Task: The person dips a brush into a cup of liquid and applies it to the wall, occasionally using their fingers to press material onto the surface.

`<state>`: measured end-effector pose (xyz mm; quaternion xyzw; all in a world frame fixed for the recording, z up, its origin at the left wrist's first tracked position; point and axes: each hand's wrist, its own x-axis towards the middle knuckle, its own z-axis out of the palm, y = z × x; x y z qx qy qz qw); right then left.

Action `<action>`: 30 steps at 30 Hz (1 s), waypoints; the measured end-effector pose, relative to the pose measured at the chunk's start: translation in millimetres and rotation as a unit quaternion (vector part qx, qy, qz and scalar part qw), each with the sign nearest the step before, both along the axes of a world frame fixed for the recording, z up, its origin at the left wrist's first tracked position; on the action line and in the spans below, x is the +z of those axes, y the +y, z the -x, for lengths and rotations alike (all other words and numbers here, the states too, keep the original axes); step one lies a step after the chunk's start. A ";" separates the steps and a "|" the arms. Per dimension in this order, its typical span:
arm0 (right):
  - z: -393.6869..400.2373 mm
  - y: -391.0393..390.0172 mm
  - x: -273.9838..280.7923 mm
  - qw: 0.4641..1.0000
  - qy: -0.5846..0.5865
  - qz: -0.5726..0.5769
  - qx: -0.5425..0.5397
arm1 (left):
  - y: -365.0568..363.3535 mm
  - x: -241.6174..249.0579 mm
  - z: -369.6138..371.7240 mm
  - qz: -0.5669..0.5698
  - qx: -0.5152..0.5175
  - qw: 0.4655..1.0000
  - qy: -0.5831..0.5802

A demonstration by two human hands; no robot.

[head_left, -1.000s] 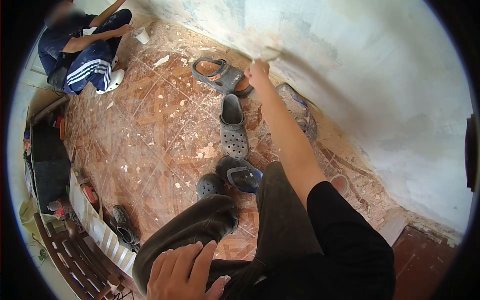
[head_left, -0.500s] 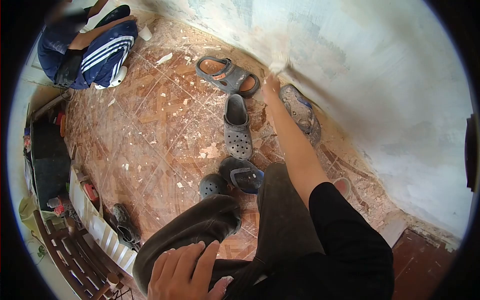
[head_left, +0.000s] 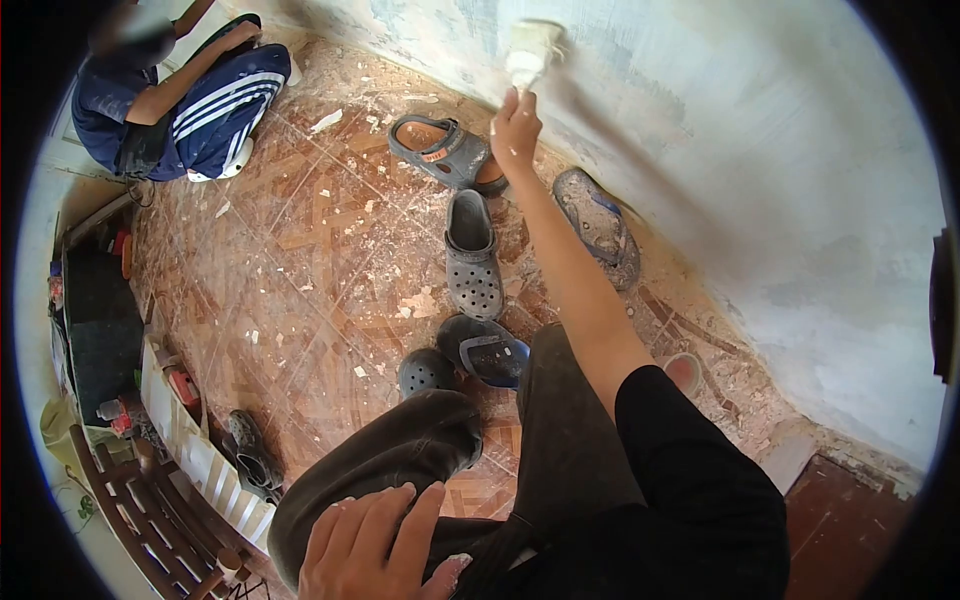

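My right hand (head_left: pixel 516 132) is closed around the handle of a wide, white-coated paintbrush (head_left: pixel 534 50). The bristle end lies against the pale, patchy wall (head_left: pixel 640 110). My left hand (head_left: pixel 372 545) rests on my left thigh, fingers stretched out and whitish residue on the thumb, with nothing held. Below my right forearm is a dusty flip-flop (head_left: pixel 600 232) by the foot of the wall. A grey clog (head_left: pixel 472 262) and a grey sandal (head_left: pixel 440 152) with orange insole lie left of that arm. Another flip-flop (head_left: pixel 484 352) and a clog toe (head_left: pixel 426 371) show near my knees.
Chips of debris litter the tiled floor (head_left: pixel 300 260). At the upper left squats another person (head_left: pixel 190 110) in striped trousers. A small round container (head_left: pixel 684 374) stands right of my knee. Along the left are a wooden chair (head_left: pixel 150 510), dark shoes (head_left: pixel 252 455) and red tools (head_left: pixel 182 385).
My right hand has moved up and slightly left, bringing the paintbrush higher on the wall. The other person's arm has shifted. My left hand stays in place.
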<state>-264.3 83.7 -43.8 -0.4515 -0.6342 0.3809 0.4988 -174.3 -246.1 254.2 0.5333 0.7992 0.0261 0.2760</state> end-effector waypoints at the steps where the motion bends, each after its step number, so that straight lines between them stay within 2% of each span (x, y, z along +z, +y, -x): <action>1: -3.0 5.3 -7.7 0.998 -0.019 0.049 -0.035 | 0.2 -0.2 -0.2 0.001 0.001 1.000 -0.001; 2: -6.9 13.9 -31.0 0.998 -0.021 0.049 -0.035 | 0.1 -0.4 -0.6 0.002 0.004 1.000 -0.003; 4: -13.6 28.4 -84.0 0.986 -0.098 -0.054 -0.122 | 0.3 -0.2 -0.4 0.004 0.005 1.000 -0.002; 5: -14.7 28.7 -93.2 0.987 -0.095 -0.054 -0.121 | 0.3 0.1 -0.1 0.005 0.004 1.000 0.002; 6: -16.9 26.6 -99.3 0.985 -0.016 0.153 -0.079 | 0.1 0.7 -0.4 0.006 0.005 1.000 0.005; 7: -18.2 24.8 -104.9 0.934 0.062 0.351 -0.034 | 0.0 1.5 -0.6 0.007 0.005 1.000 0.005; 8: -17.7 23.7 -106.1 0.934 0.063 0.350 -0.033 | 0.2 2.1 -0.7 0.008 0.004 1.000 0.001; 9: -17.1 23.9 -106.7 0.859 0.201 0.471 0.004 | 0.5 2.5 -0.8 0.009 0.002 1.000 -0.003; 10: -16.7 25.1 -107.5 0.748 0.332 0.573 0.041 | 0.2 2.8 -1.1 0.007 0.001 1.000 -0.002; 11: -12.4 26.3 -99.3 0.748 0.333 0.572 0.040 | -0.3 2.8 -1.5 0.008 -0.001 1.000 -0.004; 15: 12.1 34.4 -35.8 0.843 0.326 0.424 0.051 | -0.5 2.3 -2.5 0.012 -0.002 1.000 -0.009; 16: 21.2 30.8 -32.1 0.844 0.325 0.424 0.049 | 0.3 0.8 -1.8 0.013 -0.003 1.000 -0.011; 17: 32.4 26.5 -29.1 0.927 0.227 0.298 -0.021 | 1.5 -1.9 -0.2 0.038 -0.024 0.999 -0.011; 18: 37.5 24.1 -26.5 0.975 0.121 0.162 -0.090 | 2.1 -3.3 0.8 0.063 -0.044 0.997 -0.011; 19: 34.6 20.9 -26.9 0.975 0.123 0.161 -0.089 | 2.2 -1.7 0.1 0.062 -0.044 0.997 -0.009; 21: 13.7 -4.9 -1.5 0.997 -0.019 -0.050 -0.058 | 1.1 2.8 -2.7 0.015 -0.001 1.000 -0.008; 22: 10.5 -3.3 -1.9 0.997 -0.019 -0.048 -0.057 | 0.5 2.6 -2.6 0.017 0.000 1.000 -0.008; 24: 2.4 8.1 -7.7 0.997 -0.004 0.052 -0.054 | 0.4 1.7 -2.4 0.015 0.000 1.000 -0.010; 25: -1.2 14.9 -23.9 0.995 -0.030 0.025 -0.090 | 0.5 1.2 -2.5 0.016 -0.001 1.000 -0.011; 28: -11.4 18.7 -64.5 0.990 -0.079 0.076 -0.091 | 1.2 1.0 -2.5 0.015 0.000 1.000 -0.012; 30: -14.1 14.7 -74.0 0.988 -0.102 0.052 -0.104 | 2.4 2.8 -3.2 0.019 0.002 1.000 -0.014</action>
